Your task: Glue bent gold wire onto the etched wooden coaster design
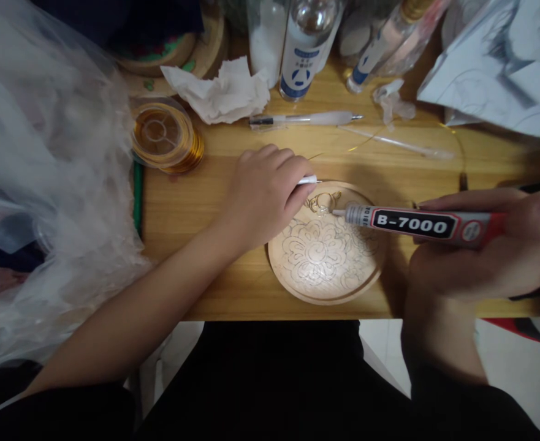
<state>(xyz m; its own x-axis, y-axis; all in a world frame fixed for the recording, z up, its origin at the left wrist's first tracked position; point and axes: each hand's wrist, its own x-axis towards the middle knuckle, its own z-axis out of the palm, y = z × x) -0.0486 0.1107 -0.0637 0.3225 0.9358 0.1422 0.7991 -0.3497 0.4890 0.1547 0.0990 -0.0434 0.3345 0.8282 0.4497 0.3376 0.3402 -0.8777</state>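
Flanking a round wooden plate [318,248], the left hand [272,193] grips a slim stick [307,180], the right hand [511,257] a printed tube [412,224].

B-7000 glue tube [412,223] points to nine, nozzle [339,212] beside gold wirework [325,196] at twelve o'clock on the flower-outlined round wooden plate [320,295]; slim white tool [308,180], eleven!
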